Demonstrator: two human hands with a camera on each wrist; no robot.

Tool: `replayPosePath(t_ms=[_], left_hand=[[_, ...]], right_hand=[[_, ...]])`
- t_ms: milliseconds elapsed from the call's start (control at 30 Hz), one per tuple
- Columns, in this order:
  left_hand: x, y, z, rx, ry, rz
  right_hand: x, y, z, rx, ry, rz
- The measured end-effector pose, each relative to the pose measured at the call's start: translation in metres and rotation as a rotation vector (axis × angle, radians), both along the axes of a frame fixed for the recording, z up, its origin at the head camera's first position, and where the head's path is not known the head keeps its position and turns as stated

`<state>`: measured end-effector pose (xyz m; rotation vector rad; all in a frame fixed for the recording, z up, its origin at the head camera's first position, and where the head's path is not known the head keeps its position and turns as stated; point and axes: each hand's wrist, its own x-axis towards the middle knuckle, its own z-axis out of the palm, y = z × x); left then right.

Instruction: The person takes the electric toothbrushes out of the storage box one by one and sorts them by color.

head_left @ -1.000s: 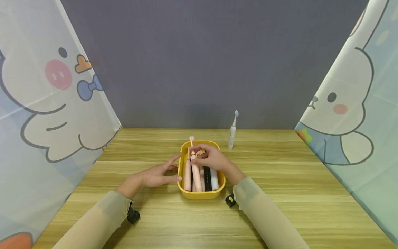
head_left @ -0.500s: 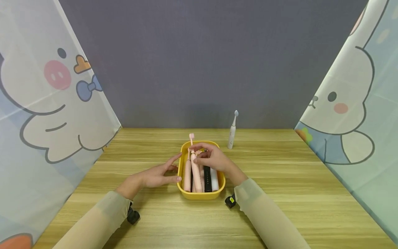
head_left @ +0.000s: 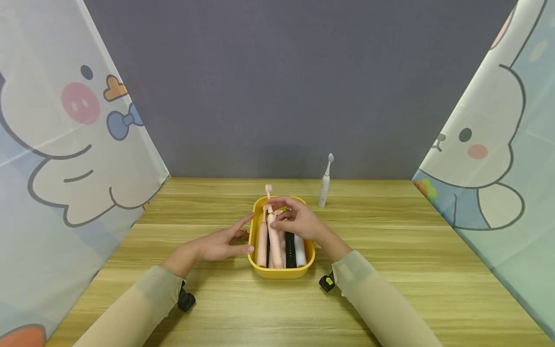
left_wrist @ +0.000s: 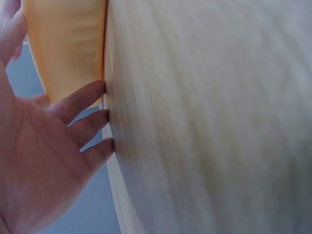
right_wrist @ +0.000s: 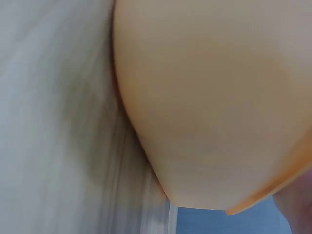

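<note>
A yellow bin (head_left: 282,273) stands on the table, holding several electric toothbrushes. My right hand (head_left: 301,222) reaches in over its right rim and pinches a pink electric toothbrush (head_left: 274,246) near the neck, between thumb and fingers. The brush head of that one sticks up past the far rim. Another pink toothbrush (head_left: 262,246) lies left of it; a black handle (head_left: 290,248) and a white handle (head_left: 299,250) lie to the right, partly under my hand. With fingers spread, my left hand (head_left: 221,245) rests against the bin's left side; its lower fingertips touch the tabletop in the left wrist view.
A white electric toothbrush (head_left: 324,190) stands upright behind the bin, to the right. Beyond the wooden table (head_left: 208,202) rises a grey backdrop (head_left: 277,86). Cartoon-printed cloths flank both sides. The bin wall (right_wrist: 209,107) fills most of the right wrist view.
The pinched pink toothbrush has turned a little, its brush head facing differently and standing slightly higher than a second ago. My right hand has shifted slightly right; my left hand stays put.
</note>
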<state>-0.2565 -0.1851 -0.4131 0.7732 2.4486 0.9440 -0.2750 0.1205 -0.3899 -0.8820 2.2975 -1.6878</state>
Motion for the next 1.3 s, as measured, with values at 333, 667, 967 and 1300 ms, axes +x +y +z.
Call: replayPosePath(t_ms=[333,667,967,1300], left_hand=[[0.0,0.0,0.0,0.006,0.006,-0.005],[0.0,-0.001,0.0,0.006,0.03,-0.015],[0.002,0.0,0.0,0.005,0.014,0.002],[0.001,0.0,0.0,-0.006,0.025,0.002]], right_hand=[[0.011,0.005,-0.001,-0.163,-0.052,0.005],[0.022,0.009,0.002,-0.152,-0.084,0.012],[0.027,0.015,0.001,-0.079,-0.184,0.082],[0.03,0.018,0.002,-0.068,-0.22,0.12]])
